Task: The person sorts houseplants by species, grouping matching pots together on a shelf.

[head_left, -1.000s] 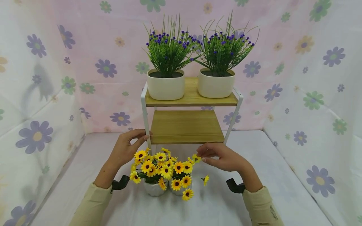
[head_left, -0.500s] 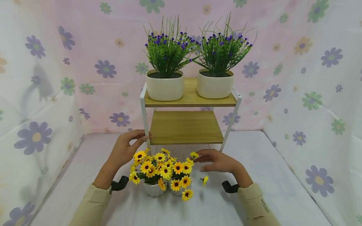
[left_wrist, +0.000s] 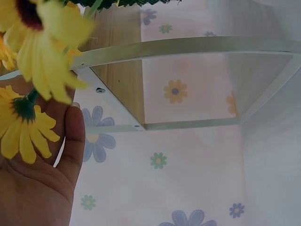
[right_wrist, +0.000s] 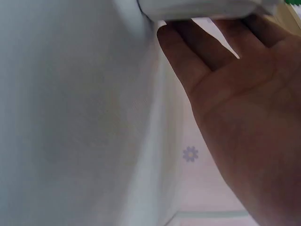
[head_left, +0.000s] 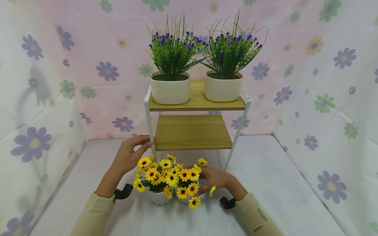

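Observation:
My left hand [head_left: 128, 155] pinches the left front post of a two-tier wooden shelf [head_left: 193, 131] with a white frame, thumb in front and fingers behind. Two small white pots of yellow daisies stand on the white cloth before the shelf. The left daisy pot [head_left: 160, 198] is near my left forearm. My right hand [head_left: 217, 178] reaches to the right daisy pot [head_left: 182, 198], its fingers partly hidden by the blooms. In the right wrist view, those fairly straight fingers [right_wrist: 188, 56] lie right at the underside edge of a white pot [right_wrist: 202, 8].
Two cream planters, a left planter [head_left: 170, 91] and a right planter [head_left: 223, 89], with purple-flowered grass stand on the top board. The lower board [head_left: 192, 132] is bare wood. Flower-print cloth walls [head_left: 325, 98] enclose the white-covered table [head_left: 265, 170] on three sides.
My right hand has moved left and down from beside the shelf's right front post to the right daisy pot. My left hand stays on the left post.

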Available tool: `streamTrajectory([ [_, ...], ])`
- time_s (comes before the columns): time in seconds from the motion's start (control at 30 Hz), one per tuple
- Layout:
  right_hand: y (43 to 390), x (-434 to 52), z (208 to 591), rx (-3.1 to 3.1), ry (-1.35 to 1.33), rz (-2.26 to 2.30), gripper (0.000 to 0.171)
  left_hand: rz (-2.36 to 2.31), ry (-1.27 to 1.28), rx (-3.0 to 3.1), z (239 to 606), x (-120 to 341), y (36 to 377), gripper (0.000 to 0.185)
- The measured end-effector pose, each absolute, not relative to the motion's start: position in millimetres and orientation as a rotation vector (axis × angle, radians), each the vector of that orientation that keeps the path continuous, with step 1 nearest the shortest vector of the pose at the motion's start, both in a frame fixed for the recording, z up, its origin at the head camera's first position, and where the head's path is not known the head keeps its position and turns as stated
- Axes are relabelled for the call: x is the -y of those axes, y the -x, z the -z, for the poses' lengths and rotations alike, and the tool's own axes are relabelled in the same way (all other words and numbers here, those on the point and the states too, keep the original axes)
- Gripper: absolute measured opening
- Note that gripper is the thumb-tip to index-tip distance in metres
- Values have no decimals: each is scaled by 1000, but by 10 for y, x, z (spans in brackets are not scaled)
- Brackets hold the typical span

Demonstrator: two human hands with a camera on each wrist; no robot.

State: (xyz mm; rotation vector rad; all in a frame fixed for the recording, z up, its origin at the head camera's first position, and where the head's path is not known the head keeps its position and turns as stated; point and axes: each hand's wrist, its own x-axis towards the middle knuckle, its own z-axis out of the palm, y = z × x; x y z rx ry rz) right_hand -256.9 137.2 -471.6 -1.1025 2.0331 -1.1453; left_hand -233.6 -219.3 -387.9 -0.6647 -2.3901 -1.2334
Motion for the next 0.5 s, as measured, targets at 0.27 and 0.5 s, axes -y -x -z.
streamTrajectory([
  [0.27, 2541, -1287, 4781, -1978, 1170, 1212, 83, 1236, 664, 2392, 3876, 2187, 2335, 22],
  [0.5, 2539, -1277, 4786, -1996, 1162, 1217, 84, 1234, 663, 2393, 3881, 2189, 2337, 22],
])
